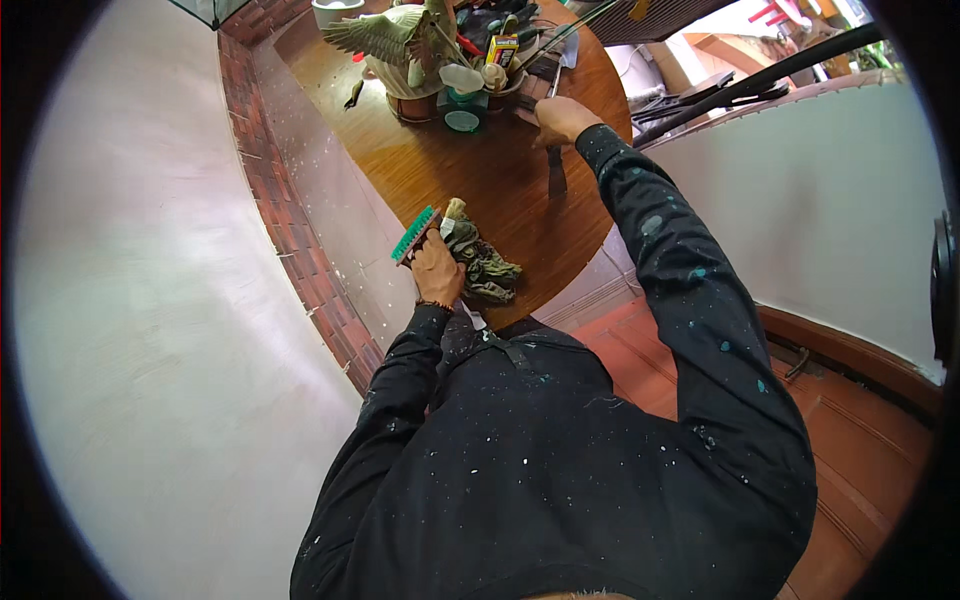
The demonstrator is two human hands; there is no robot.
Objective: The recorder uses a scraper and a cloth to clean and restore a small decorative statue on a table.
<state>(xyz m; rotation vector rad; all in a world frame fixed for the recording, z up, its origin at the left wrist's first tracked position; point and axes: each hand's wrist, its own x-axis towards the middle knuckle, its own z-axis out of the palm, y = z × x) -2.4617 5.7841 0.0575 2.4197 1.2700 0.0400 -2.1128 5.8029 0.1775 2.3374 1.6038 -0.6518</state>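
Observation:
My left hand (437,272) is closed round a scrub brush (414,236) with green bristles, held at the near left edge of the wooden table (480,190). Beside that hand lies a crumpled grey-green rag (482,262). Farther off, toward the table's right side, my right hand (563,121) is closed with bent fingers. What it grips, if anything, is hidden; a dark piece shows at its left, and a dark strip (557,172) lies just below it, perhaps a reflection. Near my right hand stand a small green-lidded jar (461,82) and a round green lid (462,121).
A bird figure with spread wings (385,40) stands on the far part of the table by a pot (412,105). A small yellow box (502,48) and several tools crowd behind it. A white wall (150,300) rises at left; a low pale wall (810,190) curves at right.

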